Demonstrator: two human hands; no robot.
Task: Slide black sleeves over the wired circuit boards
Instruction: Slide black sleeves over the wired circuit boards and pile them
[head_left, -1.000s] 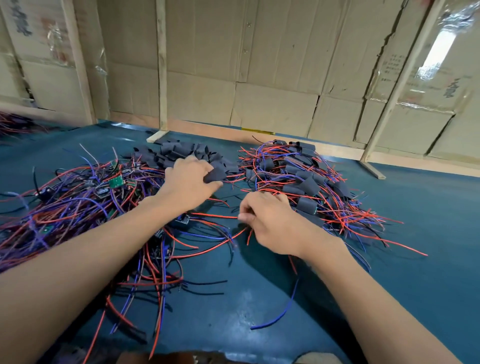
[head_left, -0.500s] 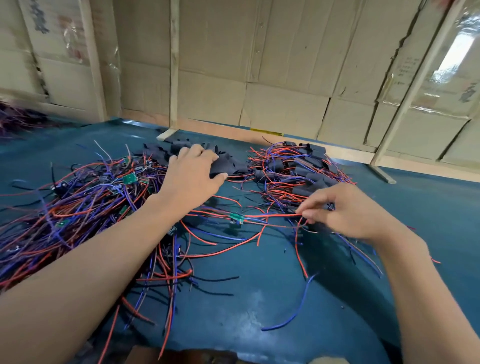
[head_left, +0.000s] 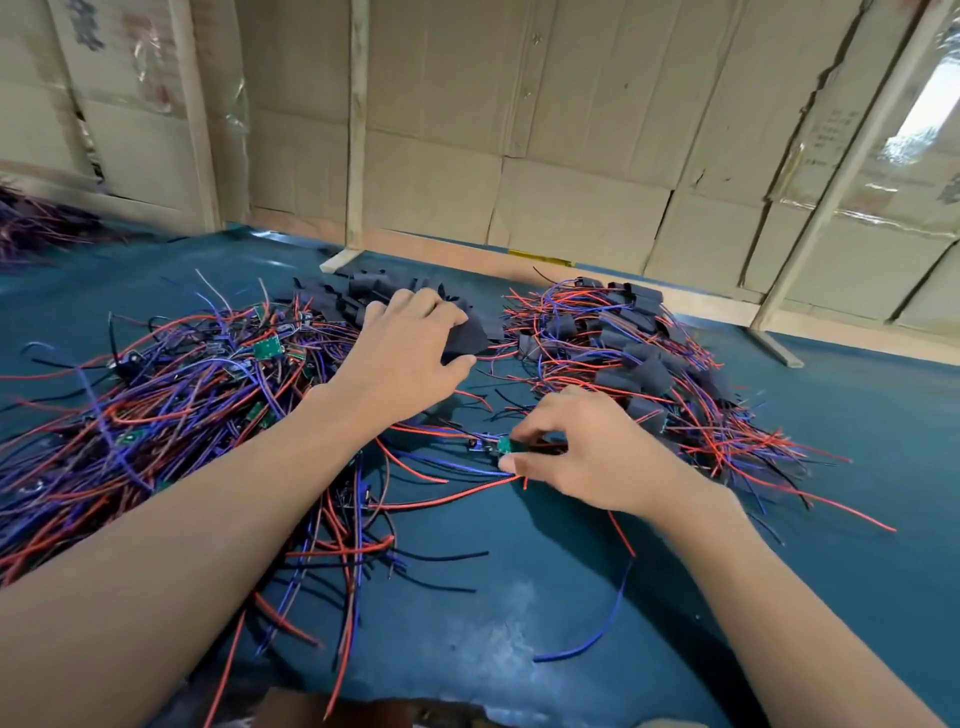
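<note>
My left hand (head_left: 410, 353) reaches into the heap of loose black sleeves (head_left: 358, 296) at the back and grips one black sleeve (head_left: 465, 338) between thumb and fingers. My right hand (head_left: 587, 452) pinches a small green circuit board (head_left: 503, 446) with red and blue wires, low over the blue table (head_left: 519, 623). A big tangle of bare wired boards (head_left: 171, 395) lies on the left. On the right sits a pile of boards with sleeves on them (head_left: 634, 364).
Cardboard panels and wooden battens (head_left: 356, 130) wall off the back of the table. Loose red, blue and black wires (head_left: 353, 561) trail toward the near edge between my arms. Another wire tangle (head_left: 31, 223) shows at far left.
My right hand has come back from the right pile toward the middle and now pinches a green board. My left hand stays at the sleeve heap, holding a sleeve.
</note>
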